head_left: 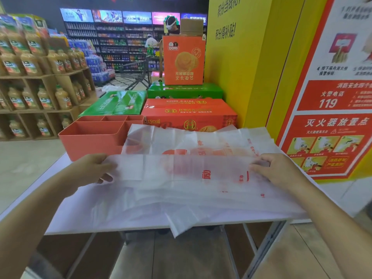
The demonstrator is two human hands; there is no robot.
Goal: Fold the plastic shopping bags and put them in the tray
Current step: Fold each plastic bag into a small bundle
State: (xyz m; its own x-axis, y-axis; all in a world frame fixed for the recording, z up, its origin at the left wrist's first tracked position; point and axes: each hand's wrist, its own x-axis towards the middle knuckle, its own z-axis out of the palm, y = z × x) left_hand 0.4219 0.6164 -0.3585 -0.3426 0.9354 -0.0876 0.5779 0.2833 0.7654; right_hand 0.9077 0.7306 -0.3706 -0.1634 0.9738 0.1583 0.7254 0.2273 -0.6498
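My left hand (94, 168) pinches one end and my right hand (279, 170) the other of the top bag (181, 170), just this side of the tray (90, 141); limp, slippery film, I reckon, so corners grip best.

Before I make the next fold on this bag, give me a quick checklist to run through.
1. Left hand grips the left end of the top bag: ok.
2. Right hand pinches the bag's right end: ok.
3. Folded edge runs straight between both hands: ok.
4. Only one bag lifted off the stack: cannot tell, the layers are see-through.
5. All plastic lies on the table: not ok, a handle strip hangs over the front edge.
6. Right end of the tray free: cannot tell, the bag's far flap hides it.
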